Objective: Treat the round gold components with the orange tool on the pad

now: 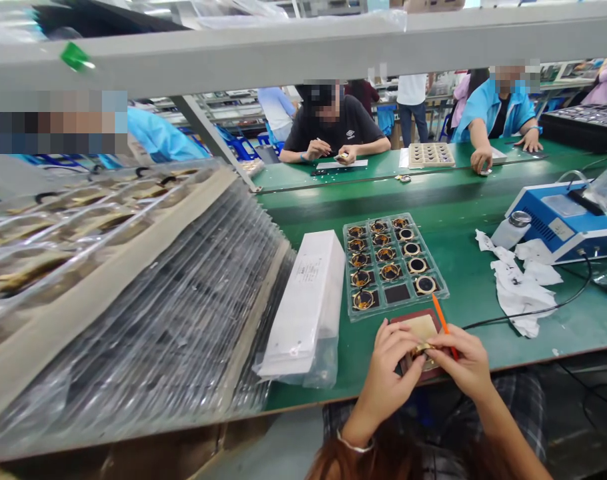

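Observation:
My left hand point(391, 360) and my right hand point(466, 360) meet near the table's front edge, both closed on a small gold watch case point(423, 348). Fingers hide most of the case. An orange stick-like tool point(440, 317) also sits in my right hand, its pointed end toward the tray. Beneath the hands is a dark red pad point(394, 321) with a beige block point(421, 327) on it. Just beyond lies a clear plastic tray point(350, 315). Its pockets hold several gold watch cases, some with orange innards showing and some with dark round faces; one pocket shows only a dark square.
Tall stacked plastic trays point(198, 300) fill the left, beside a long white box point(303, 293). At right are crumpled tissues point(521, 293), a bottle point(509, 232), a blue machine point(558, 217) and a black cable point(538, 312). Other people work across the green table point(308, 210).

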`<state>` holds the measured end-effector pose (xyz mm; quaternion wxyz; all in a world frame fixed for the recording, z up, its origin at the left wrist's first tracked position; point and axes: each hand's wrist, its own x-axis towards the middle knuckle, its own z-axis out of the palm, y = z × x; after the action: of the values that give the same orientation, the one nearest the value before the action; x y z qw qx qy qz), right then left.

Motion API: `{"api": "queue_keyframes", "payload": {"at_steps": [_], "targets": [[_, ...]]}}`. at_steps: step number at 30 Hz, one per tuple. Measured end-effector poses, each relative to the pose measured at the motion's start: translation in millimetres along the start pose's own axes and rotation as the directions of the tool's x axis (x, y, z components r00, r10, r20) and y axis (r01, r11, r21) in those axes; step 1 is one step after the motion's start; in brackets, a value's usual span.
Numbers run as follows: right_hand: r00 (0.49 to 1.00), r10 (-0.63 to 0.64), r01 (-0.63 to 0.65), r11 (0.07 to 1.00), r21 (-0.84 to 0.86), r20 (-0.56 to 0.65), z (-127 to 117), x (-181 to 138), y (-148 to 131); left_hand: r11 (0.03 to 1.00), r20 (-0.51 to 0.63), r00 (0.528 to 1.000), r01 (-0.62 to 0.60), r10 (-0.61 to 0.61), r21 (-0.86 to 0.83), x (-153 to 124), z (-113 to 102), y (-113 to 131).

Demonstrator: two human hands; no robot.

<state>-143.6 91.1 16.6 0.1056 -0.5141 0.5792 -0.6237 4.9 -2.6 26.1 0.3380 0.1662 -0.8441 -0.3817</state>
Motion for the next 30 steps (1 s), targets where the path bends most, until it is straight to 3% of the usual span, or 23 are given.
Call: {"api": "queue_keyframes", "payload": {"at_steps": [9, 15, 18, 25, 30], "targets": [[0.999, -0.018, 0.019, 0.999, 0.026, -0.034, 5, 2, 3, 0.986, -0.031, 0.990, -0.133, 0.137, 0.102, 2, -1, -10], [0.987, 0.127, -0.119, 0.989, 0.084, -0.101, 8, 4, 2, 0.959, -0.097, 0.973, -0.187, 0.211, 0.211, -4, 2, -14], [0.971, 0.204, -0.185, 0.972, 0.147, -0.121, 11, 7, 3, 0.912, -0.126, 0.939, -0.268, 0.319, 0.310, -6, 3, -15], [0.953, 0.302, -0.282, 0.913, 0.295, -0.023, 10, 8, 4, 0.771, -0.104, 0.864, -0.378, 0.492, 0.513, -10, 1, -15], [0.934, 0.355, -0.345, 0.876, 0.337, 0.034, 10, 8, 7, 0.759, -0.065, 0.880, -0.366, 0.471, 0.539, -14, 3, -12]]}}
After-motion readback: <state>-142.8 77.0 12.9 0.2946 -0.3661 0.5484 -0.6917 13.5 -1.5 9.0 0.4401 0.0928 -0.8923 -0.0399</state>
